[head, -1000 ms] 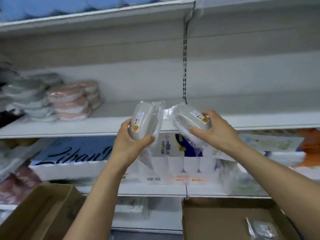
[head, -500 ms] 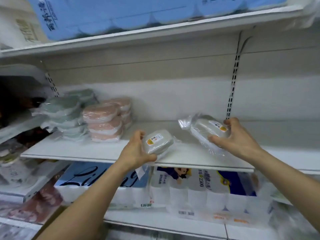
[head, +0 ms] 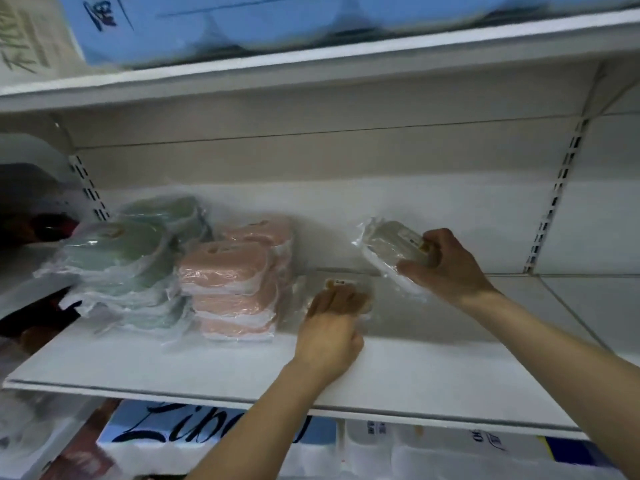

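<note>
Grey first box (head: 343, 280) lies on the shelf (head: 207, 368) under the left hand (head: 329, 334), grip unclear; right hand (head: 446, 268) grips the second box (head: 388, 244), unplaced.

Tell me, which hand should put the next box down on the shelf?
The right hand. It grips a wrapped grey box, tilted over the shelf, which has bare room there. The left hand lies on the other grey box, already down beside the stack of pink boxes.
</note>
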`<state>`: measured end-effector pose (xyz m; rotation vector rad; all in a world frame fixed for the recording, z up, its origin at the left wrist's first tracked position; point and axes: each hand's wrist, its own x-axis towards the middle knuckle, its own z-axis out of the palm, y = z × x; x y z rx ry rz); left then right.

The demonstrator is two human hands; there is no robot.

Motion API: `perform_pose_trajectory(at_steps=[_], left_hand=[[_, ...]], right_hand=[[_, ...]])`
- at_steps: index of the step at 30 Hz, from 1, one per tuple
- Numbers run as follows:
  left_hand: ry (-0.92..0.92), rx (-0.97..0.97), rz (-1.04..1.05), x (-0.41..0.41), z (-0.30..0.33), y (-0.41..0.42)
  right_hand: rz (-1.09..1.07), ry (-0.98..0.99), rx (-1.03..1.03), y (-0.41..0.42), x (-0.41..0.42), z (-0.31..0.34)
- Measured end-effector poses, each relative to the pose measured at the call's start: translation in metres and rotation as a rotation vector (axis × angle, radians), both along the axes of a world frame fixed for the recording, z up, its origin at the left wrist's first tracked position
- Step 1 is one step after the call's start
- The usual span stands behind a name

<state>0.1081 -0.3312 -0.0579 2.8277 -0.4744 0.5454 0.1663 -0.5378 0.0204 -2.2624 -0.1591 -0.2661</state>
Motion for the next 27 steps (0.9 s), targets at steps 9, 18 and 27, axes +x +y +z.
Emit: perform_pose_trajectory(at_steps=[9, 18, 27], left_hand=[[0.038, -0.125, 0.076, 0.022, -0.002, 0.013], [-0.016, -0.04, 0.133, 0.011, -0.018, 0.019], [0.19, -0.066, 0.132, 0.008, 0.015, 0.01]], right_hand=[[0.086, -0.11, -0.195, 0.057, 0.048, 0.005], [0.408, 0.008, -0.308, 0.08, 0.07, -0.011], [0.22, -0.276, -0.492, 0.061, 0.031, -0.008]])
